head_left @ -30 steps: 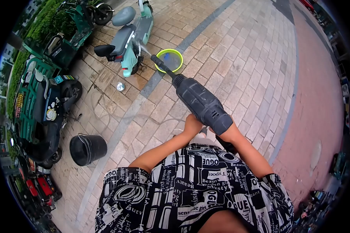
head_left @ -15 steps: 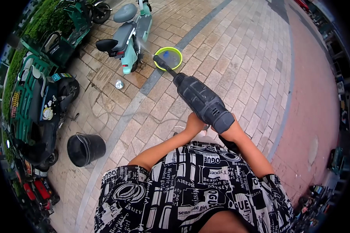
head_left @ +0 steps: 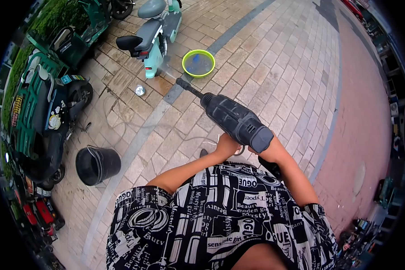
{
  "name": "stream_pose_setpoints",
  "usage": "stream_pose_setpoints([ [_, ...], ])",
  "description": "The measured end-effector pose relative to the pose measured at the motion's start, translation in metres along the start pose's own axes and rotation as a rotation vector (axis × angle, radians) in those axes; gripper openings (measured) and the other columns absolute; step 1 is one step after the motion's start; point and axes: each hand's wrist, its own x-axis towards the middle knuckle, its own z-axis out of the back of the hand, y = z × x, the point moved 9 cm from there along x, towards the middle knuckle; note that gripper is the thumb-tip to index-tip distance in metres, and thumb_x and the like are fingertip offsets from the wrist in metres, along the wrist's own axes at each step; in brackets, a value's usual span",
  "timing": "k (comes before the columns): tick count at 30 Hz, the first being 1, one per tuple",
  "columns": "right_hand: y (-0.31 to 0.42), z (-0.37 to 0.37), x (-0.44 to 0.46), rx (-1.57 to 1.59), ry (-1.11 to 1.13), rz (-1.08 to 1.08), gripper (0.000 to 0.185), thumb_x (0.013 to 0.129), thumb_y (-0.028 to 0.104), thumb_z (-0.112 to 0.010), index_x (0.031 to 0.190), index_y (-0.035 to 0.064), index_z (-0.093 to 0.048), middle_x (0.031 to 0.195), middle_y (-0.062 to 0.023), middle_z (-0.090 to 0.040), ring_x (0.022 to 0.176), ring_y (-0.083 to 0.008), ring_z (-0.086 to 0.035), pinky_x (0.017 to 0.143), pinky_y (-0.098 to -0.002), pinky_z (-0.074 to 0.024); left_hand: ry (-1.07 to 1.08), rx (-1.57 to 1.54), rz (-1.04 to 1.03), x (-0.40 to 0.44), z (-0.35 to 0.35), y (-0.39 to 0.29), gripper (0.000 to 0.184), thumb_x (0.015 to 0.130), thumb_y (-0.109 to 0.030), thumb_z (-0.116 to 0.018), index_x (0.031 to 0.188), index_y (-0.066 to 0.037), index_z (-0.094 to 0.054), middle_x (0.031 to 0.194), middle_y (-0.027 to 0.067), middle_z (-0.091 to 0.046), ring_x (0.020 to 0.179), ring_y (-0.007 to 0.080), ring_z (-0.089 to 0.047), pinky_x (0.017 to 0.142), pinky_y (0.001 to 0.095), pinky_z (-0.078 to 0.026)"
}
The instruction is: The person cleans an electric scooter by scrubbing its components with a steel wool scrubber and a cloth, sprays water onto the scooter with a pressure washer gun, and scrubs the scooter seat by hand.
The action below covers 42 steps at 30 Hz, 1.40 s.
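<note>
A black cordless pressure washer gun (head_left: pixel 234 118) points forward and left from my body. My right hand (head_left: pixel 271 150) is closed around its grip under the rear end, the fingers mostly hidden by the body. Under the housing, my left hand (head_left: pixel 228 145) is also closed against the gun; its fingertips are out of sight. A white spray leaves the nozzle (head_left: pixel 181 82) toward the rear wheel of a mint-green electric scooter (head_left: pixel 152 60). Beside the nozzle, a lime-rimmed basin (head_left: pixel 213 67) holds cloudy water and something blue.
A black bucket (head_left: pixel 87 168) stands on the paving at left. A thin hose (head_left: pixel 159 128) trails across the bricks. Near the scooter lies a small shiny round object (head_left: pixel 140 91). Parked scooters (head_left: pixel 54 119) and a green hedge (head_left: pixel 60 20) line the left side.
The nozzle has swung slightly down and left, off the basin and toward the scooter's lower rear. The spray now reaches the area by the rear wheel. Both hands keep their hold.
</note>
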Motion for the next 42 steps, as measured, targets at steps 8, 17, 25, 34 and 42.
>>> stream_pose_setpoints([
  [8,-0.008,-0.007,-0.001,-0.005,0.024,-0.009,0.028,0.073,0.016,-0.073,0.093,-0.0015,-0.064,0.086,-0.0129,-0.067,0.078,-0.0168,-0.062,0.073,-0.0310,-0.0500,-0.016,-0.405,0.313,-0.006,-0.006,0.022,0.011,0.076,-0.007,-0.061,0.073,0.003,-0.065,0.062,0.0142,-0.064,0.055,0.0213,-0.065,0.052,0.0318,-0.050],
  [17,-0.019,-0.008,-0.006,0.044,0.012,-0.089,0.037,0.072,0.020,-0.076,0.099,-0.0011,-0.063,0.092,-0.0137,-0.067,0.083,-0.0184,-0.063,0.077,-0.0316,-0.0498,0.023,-0.448,0.378,-0.013,-0.015,0.029,0.021,0.084,-0.012,-0.057,0.074,0.005,-0.065,0.066,0.0118,-0.065,0.055,0.0172,-0.063,0.050,0.0271,-0.050],
  [25,-0.031,-0.007,-0.007,0.082,-0.070,-0.090,0.037,0.070,0.019,-0.078,0.097,-0.0013,-0.062,0.088,-0.0125,-0.067,0.079,-0.0178,-0.062,0.073,-0.0319,-0.0502,0.061,-0.481,0.464,-0.013,-0.018,0.021,0.023,0.088,-0.016,-0.058,0.079,0.004,-0.065,0.068,0.0105,-0.065,0.055,0.0155,-0.063,0.050,0.0264,-0.052],
  [34,-0.017,-0.013,-0.001,0.045,-0.046,-0.139,0.034,0.070,0.016,-0.077,0.095,-0.0011,-0.062,0.086,-0.0119,-0.067,0.077,-0.0163,-0.062,0.071,-0.0310,-0.0501,0.013,-0.504,0.419,-0.004,-0.012,0.017,0.018,0.087,-0.011,-0.057,0.083,0.004,-0.065,0.071,0.0109,-0.066,0.057,0.0162,-0.063,0.049,0.0269,-0.052],
  [42,-0.012,-0.019,0.015,0.068,-0.146,-0.004,0.028,0.071,0.014,-0.073,0.093,-0.0002,-0.063,0.085,-0.0130,-0.068,0.078,-0.0172,-0.063,0.073,-0.0313,-0.0500,-0.100,-0.463,0.247,0.007,0.019,-0.014,0.012,0.081,-0.002,-0.058,0.085,0.005,-0.066,0.075,0.0159,-0.069,0.063,0.0237,-0.068,0.050,0.0327,-0.053],
])
